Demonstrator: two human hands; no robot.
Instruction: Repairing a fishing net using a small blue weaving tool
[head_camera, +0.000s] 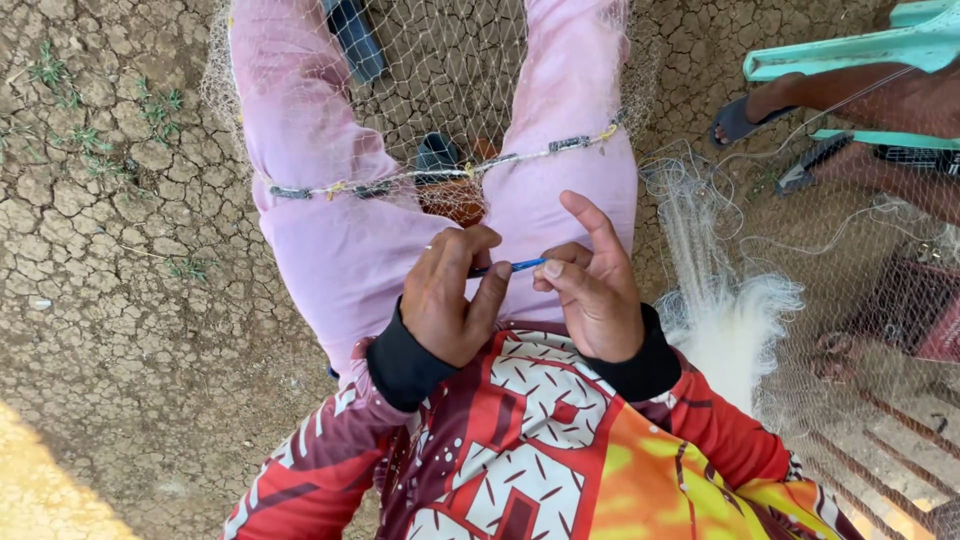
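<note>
Pink trousers (330, 240), blue needle (520, 265), whitish net (730, 310), red-orange patterned sleeves (720, 420), perhaps teal chair (900, 45)

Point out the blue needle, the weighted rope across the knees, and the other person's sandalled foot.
blue needle (522, 265), head view, exposed shaft between both hands.
weighted rope (440, 172), head view, span between the knees.
sandalled foot (745, 115), head view, on the sandal.

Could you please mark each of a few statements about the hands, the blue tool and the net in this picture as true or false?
1. Both hands meet on a thin blue tool. True.
2. The left hand rests flat on the ground. False: it is raised over the lap, pinching the tool.
3. A fishing net drapes across the pink trousers. True.
4. The ground is wet mud. False: it is dry and cracked.
5. The right hand has its index finger raised. True.
</note>
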